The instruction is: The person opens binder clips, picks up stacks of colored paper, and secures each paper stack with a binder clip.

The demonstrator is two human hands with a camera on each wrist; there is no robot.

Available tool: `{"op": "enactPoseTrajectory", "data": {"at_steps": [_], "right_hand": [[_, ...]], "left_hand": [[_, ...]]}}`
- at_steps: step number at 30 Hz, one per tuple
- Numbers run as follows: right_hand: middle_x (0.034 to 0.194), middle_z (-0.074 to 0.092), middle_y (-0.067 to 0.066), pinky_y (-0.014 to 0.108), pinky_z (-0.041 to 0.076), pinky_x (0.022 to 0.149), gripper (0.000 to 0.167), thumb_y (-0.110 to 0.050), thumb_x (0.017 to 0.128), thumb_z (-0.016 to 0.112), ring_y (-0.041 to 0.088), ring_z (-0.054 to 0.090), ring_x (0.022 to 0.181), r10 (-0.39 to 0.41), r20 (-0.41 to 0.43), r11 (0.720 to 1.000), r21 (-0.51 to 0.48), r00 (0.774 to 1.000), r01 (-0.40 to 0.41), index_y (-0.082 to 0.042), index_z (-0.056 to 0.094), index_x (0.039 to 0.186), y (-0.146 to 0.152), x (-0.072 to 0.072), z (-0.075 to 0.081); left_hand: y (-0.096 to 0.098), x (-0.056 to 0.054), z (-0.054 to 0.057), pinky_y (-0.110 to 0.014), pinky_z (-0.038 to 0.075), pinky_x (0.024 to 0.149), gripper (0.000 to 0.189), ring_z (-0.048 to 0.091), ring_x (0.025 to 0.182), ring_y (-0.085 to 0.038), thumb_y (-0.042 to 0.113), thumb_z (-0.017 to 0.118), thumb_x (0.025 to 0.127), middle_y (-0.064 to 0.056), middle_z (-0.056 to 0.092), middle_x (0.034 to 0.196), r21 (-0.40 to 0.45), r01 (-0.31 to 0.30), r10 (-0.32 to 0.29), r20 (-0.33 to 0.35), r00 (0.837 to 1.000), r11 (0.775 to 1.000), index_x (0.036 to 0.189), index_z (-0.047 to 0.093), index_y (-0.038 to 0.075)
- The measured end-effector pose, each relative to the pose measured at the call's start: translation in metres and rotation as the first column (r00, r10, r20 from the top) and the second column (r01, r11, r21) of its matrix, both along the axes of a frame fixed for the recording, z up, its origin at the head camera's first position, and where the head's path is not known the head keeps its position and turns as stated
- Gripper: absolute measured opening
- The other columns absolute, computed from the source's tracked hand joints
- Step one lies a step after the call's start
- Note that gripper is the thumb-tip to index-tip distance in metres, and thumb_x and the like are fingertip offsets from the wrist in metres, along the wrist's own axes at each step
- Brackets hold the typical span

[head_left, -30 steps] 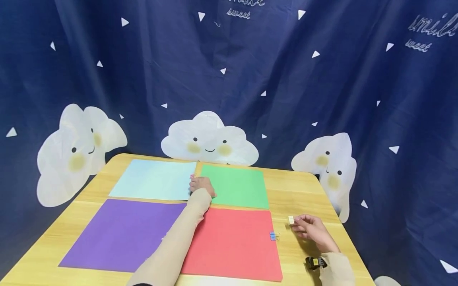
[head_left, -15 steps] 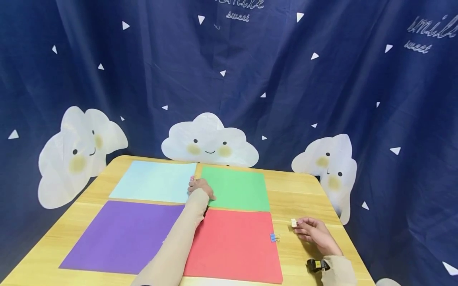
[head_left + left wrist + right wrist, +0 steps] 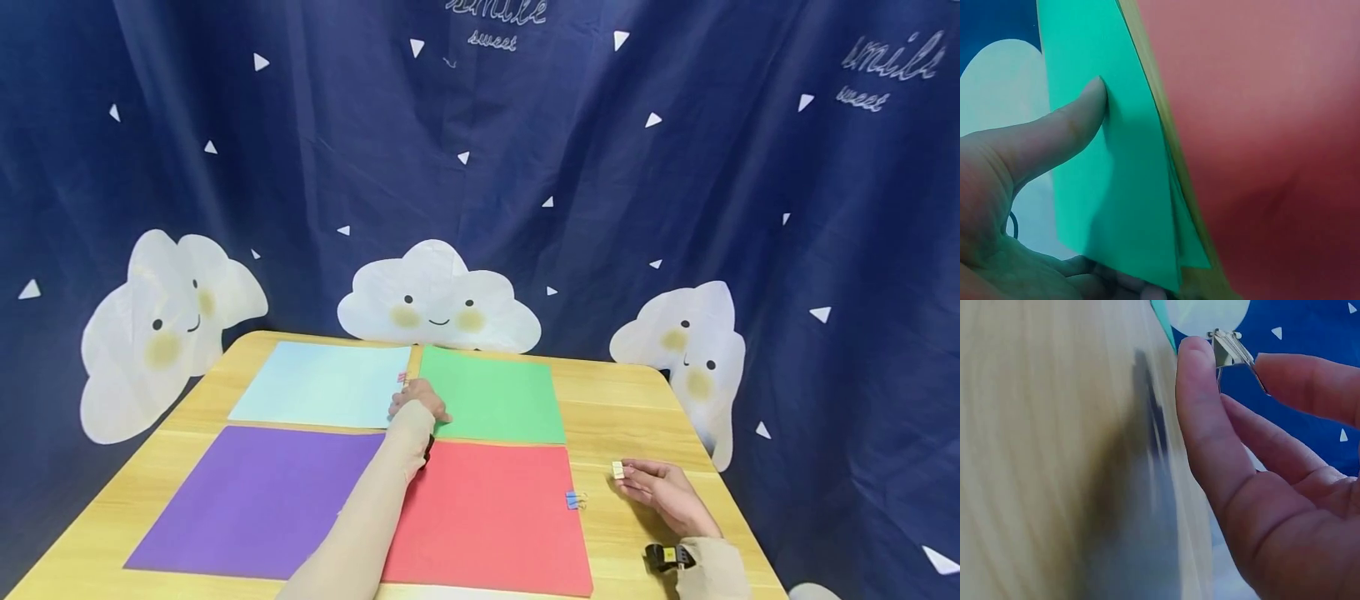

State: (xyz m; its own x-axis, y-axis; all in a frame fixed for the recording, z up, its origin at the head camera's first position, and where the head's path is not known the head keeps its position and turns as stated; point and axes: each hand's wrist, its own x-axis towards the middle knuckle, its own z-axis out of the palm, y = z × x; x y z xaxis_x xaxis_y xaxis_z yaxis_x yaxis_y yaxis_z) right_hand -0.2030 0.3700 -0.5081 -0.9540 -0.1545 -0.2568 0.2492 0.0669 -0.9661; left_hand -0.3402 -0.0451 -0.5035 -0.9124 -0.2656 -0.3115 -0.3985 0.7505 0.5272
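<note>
My left hand [image 3: 420,400] is at the left edge of a stack of green paper [image 3: 495,396]. In the left wrist view its thumb [image 3: 1088,112] lies on top of the green paper, with the other fingers curled at the edge. At that corner, a lower green sheet sticks out from under the upper one. My right hand [image 3: 667,493], right of the red paper [image 3: 487,517], pinches a pale binder clip [image 3: 618,470] by its wire handles, between thumb and forefinger. In the right wrist view this binder clip [image 3: 1227,350] points away from the palm.
Light blue paper [image 3: 322,383] lies back left, with a pink binder clip [image 3: 402,377] on its right edge. Purple paper [image 3: 255,500] lies front left. A blue binder clip [image 3: 573,500] grips the red paper's right edge. A dark curtain [image 3: 480,167] hangs behind the wooden table [image 3: 607,400].
My left hand has shifted slightly towards me along the green paper's left edge. The right hand, still holding the binder clip, has moved a little right and nearer.
</note>
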Motion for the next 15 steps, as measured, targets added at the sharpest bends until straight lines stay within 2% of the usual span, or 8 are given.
{"op": "enactPoseTrajectory", "data": {"at_steps": [2, 6, 8, 11, 15], "right_hand": [[0.107, 0.073, 0.0, 0.025, 0.061, 0.094, 0.046, -0.002, 0.102, 0.059, 0.009, 0.074, 0.099, 0.002, 0.0, 1.0, -0.025, 1.0, -0.002, 0.022, 0.046, 0.14, 0.001, 0.001, 0.0], [0.104, 0.072, -0.002, 0.025, 0.06, 0.095, 0.029, 0.001, 0.101, 0.06, 0.01, 0.074, 0.101, 0.015, 0.0, 0.996, -0.085, 1.0, -0.015, 0.01, 0.059, 0.128, 0.004, 0.001, -0.001], [0.104, 0.073, -0.001, 0.025, 0.06, 0.095, 0.023, 0.002, 0.101, 0.06, 0.011, 0.075, 0.101, 0.023, -0.003, 0.993, -0.115, 1.0, -0.023, 0.004, 0.062, 0.124, 0.006, 0.001, -0.001], [0.102, 0.072, -0.002, 0.026, 0.06, 0.096, 0.03, 0.002, 0.101, 0.06, 0.013, 0.075, 0.101, 0.033, -0.013, 0.99, -0.134, 0.999, -0.035, 0.006, 0.058, 0.13, 0.006, 0.001, -0.002], [0.107, 0.075, -0.003, 0.026, 0.06, 0.096, 0.049, -0.001, 0.101, 0.061, 0.012, 0.075, 0.103, 0.031, -0.018, 0.994, -0.101, 0.999, -0.033, 0.016, 0.045, 0.145, 0.006, 0.001, -0.004]], "left_hand": [[0.0, 0.001, 0.0, -0.054, 0.051, 0.086, 0.054, 0.047, 0.104, -0.038, 0.024, 0.093, 0.077, -0.024, 0.051, 0.112, 0.029, -0.015, 0.016, -0.012, 1.0, 0.999, 0.111, 0.061, -0.003], [0.005, -0.001, 0.001, -0.062, 0.051, 0.099, 0.074, 0.043, 0.122, -0.046, 0.01, 0.093, 0.074, -0.033, 0.043, 0.128, 0.102, -0.062, 0.067, -0.051, 0.996, 0.993, 0.128, 0.049, -0.014], [0.008, -0.003, 0.002, -0.063, 0.05, 0.102, 0.08, 0.043, 0.127, -0.05, 0.007, 0.093, 0.073, -0.037, 0.042, 0.133, 0.092, -0.069, 0.075, -0.061, 0.995, 0.993, 0.133, 0.045, -0.016], [0.012, -0.006, 0.003, -0.063, 0.051, 0.102, 0.079, 0.046, 0.127, -0.053, 0.005, 0.093, 0.072, -0.04, 0.043, 0.133, 0.049, -0.069, 0.072, -0.05, 0.996, 0.996, 0.133, 0.049, -0.016], [0.015, -0.008, 0.001, -0.063, 0.049, 0.101, 0.076, 0.046, 0.127, -0.054, 0.004, 0.092, 0.074, -0.04, 0.047, 0.133, 0.032, -0.048, 0.05, -0.036, 0.998, 0.998, 0.134, 0.05, -0.016]]}}
